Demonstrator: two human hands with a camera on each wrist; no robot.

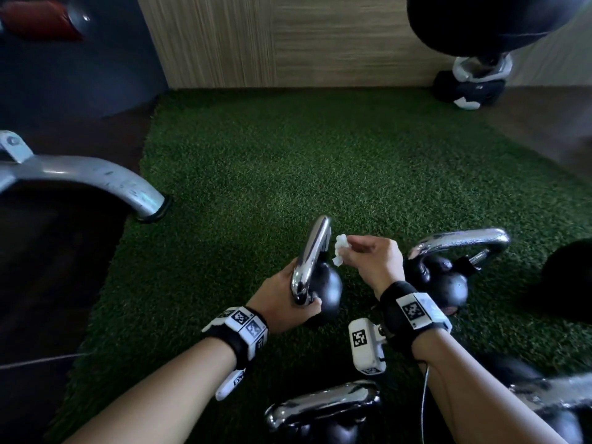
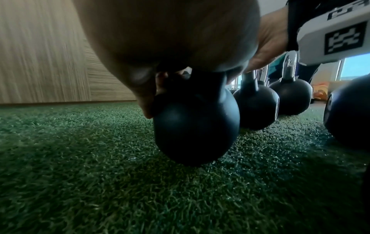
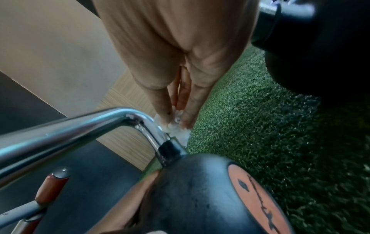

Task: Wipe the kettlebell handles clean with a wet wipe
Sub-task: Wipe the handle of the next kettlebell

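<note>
A black kettlebell (image 1: 328,288) stands on green turf. My left hand (image 1: 285,299) grips the near end of its chrome handle (image 1: 315,248). My right hand (image 1: 350,251) pinches a crumpled white wet wipe (image 1: 339,249) right beside the far end of that handle. In the right wrist view the wipe (image 3: 177,129) touches the handle's bend (image 3: 146,126) above the bell's body (image 3: 200,190), which has an orange label. In the left wrist view my palm (image 2: 170,39) covers the handle, and the bell's body (image 2: 196,126) meets the turf.
A second kettlebell (image 1: 445,283) stands right of my right wrist. Two more (image 1: 323,408) (image 1: 551,395) are near the bottom edge. A grey machine leg (image 1: 96,177) lands at the turf's left edge. A wood-panel wall (image 1: 288,40) closes off the back. Open turf (image 1: 288,155) lies ahead.
</note>
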